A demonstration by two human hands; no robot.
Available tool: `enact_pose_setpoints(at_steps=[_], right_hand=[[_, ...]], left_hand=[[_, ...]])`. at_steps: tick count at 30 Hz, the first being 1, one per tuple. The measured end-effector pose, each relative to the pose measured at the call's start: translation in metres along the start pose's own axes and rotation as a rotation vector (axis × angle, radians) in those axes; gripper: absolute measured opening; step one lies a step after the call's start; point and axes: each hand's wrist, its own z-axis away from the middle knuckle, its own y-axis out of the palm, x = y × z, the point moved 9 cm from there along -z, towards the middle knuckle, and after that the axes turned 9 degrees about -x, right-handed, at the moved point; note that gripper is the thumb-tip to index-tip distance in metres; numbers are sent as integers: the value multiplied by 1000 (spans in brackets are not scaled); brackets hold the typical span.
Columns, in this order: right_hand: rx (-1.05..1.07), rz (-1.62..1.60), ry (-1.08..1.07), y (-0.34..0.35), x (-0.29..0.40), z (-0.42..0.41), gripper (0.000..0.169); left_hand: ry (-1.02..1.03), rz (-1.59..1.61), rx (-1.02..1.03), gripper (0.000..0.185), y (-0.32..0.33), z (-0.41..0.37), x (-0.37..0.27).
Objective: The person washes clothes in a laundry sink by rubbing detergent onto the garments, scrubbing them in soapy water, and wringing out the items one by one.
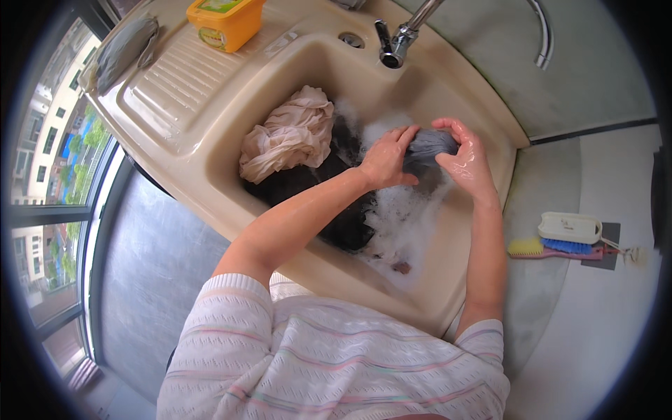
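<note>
A bunched grey cloth (431, 144) is between my two wet hands, over the foamy water in a beige sink basin (226, 173). My left hand (387, 158) rests on the cloth's left end, its thumb reaching out below. Around the right end curl the fingers and thumb of my right hand (466, 160). A crumpled pale pink cloth (289, 134) is heaped at the basin's left side. Dark fabric (336, 210) lies soaking beside it, partly hidden under my left forearm. White suds (401, 226) cover much of the right half, with a small brown patch showing near the front.
A chrome faucet (401, 44) rises behind the basin. On the ribbed drainboard (168, 84) stand an orange tub (228, 23) and a grey cloth bundle (126, 52). Scrub brushes (569, 236) hang on the right wall. A window (58, 173) is at left.
</note>
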Motion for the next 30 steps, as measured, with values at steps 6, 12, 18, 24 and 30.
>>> enact_pose_setpoints(at_steps=[6, 12, 18, 24, 30], right_hand=[[-56, -265, -124, -17, 104, 31, 45], [-313, -629, -62, -75, 39, 51, 48], [-272, -858, 623, 24, -128, 88, 56], [-88, -321, -46, 72, -72, 75, 68], [-111, -769, 185, 92, -49, 64, 53]], left_hand=[[-90, 302, -100, 82, -11, 2, -10], [-226, 265, -67, 41, -36, -5, -14], [-242, 363, -42, 37, -42, -10, -27], [-252, 221, 70, 41, -31, -3, -34], [-317, 388, 93, 46, -30, -7, -25]])
